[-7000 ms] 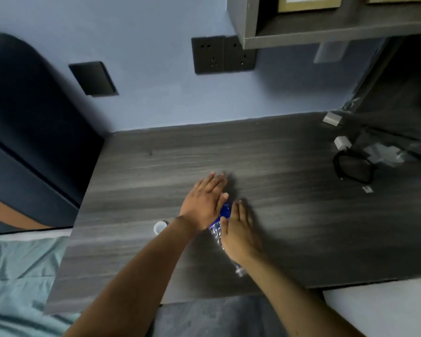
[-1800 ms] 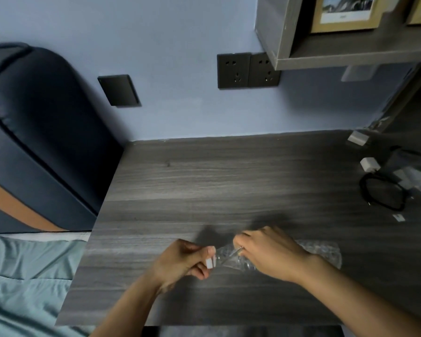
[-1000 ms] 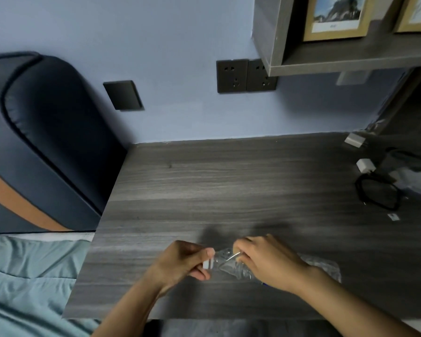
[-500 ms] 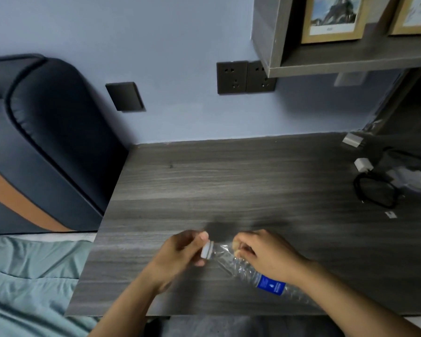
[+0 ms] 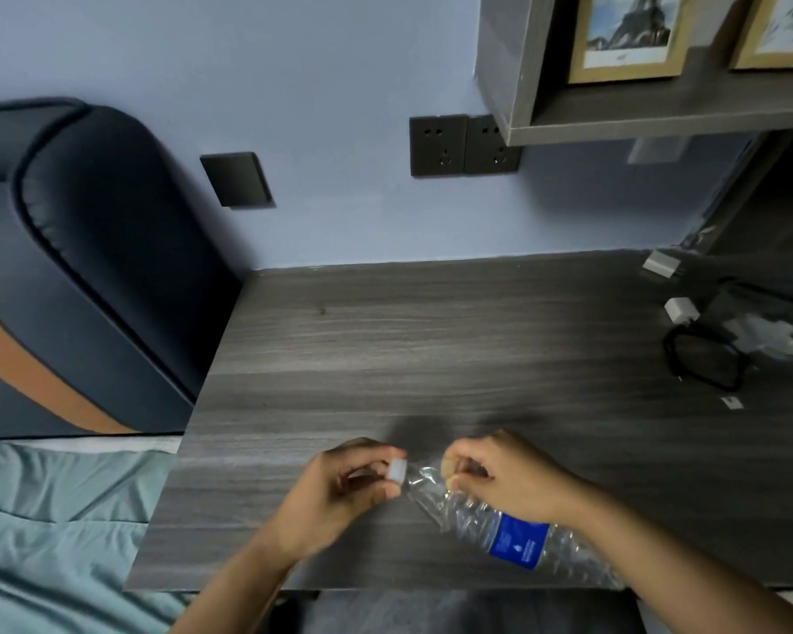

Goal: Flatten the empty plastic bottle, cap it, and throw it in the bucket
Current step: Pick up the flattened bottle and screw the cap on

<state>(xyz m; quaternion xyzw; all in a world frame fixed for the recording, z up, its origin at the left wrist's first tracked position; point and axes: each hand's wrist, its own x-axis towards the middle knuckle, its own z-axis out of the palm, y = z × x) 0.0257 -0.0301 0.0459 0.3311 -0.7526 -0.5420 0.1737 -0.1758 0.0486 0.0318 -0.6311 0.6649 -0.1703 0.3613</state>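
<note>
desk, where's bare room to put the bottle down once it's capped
The desk is bare from the wall to the hands, left edge to middle. The hands, left and right, fill the near strip with the bottle. The right end is crowded: black cable, white charger.

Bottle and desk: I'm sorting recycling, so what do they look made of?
The bottle looks like thin clear plastic: see-through, crinkled flat, with a glossy blue label. The desk looks like matte grey wood-grain laminate, though it could be real wood.

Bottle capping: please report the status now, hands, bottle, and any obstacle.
Left hand pinching white cap at bottle mouth. Right hand gripping neck of crushed plastic bottle over desk. No obstacle near; bucket not in view.
</note>
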